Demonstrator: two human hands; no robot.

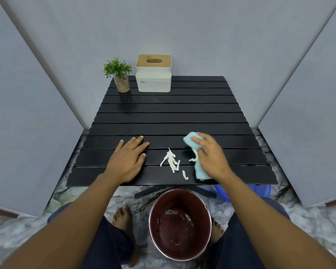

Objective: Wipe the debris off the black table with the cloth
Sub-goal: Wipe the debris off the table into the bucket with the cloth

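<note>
The black slatted table fills the middle of the view. The right hand lies at about 4 o'clock on the tabletop, palm down on a crumpled light-blue cloth, fingers curled over it and pressing it to the slats; the cloth shows above the fingers and below the wrist, near the front edge. Just left of the cloth, toward 6 o'clock, lie white shredded strips of debris, with 1 small strip apart from the bunch and closer to the front edge. The left hand rests flat at about 8 o'clock, fingers spread and holding nothing. At 11 o'clock stand a small green plant in a clear glass pot and, beside it, a white tissue box with a wooden lid. Below the front edge, on the floor, sits a round dark-red bucket with a metal rim.
</note>
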